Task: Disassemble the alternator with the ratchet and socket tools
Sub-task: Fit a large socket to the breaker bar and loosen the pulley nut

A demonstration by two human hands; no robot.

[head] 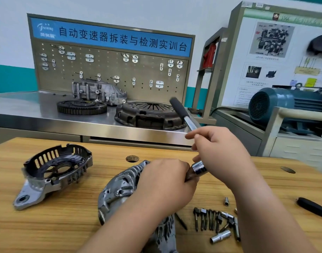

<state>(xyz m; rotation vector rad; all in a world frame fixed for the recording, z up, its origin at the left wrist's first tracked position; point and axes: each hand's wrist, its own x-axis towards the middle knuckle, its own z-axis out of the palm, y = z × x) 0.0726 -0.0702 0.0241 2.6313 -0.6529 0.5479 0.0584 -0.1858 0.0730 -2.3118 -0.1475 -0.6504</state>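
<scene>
Left grip [164,183] clamps the alternator [118,190] on the surface [47,225], right grip [218,152] wraps the ratchet [184,115], socket [199,168] at the hub (rear cover [52,170] already off), so it looks like loosening, and next needs a braced, steady turn.

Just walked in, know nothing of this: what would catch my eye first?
Two hands at centre: the right hand grips a ratchet whose socket meets the alternator, which the left hand holds on the bench. A removed housing lies to the left, a row of bolts to the right. Behind, a blue sign tops a pegboard.
</scene>
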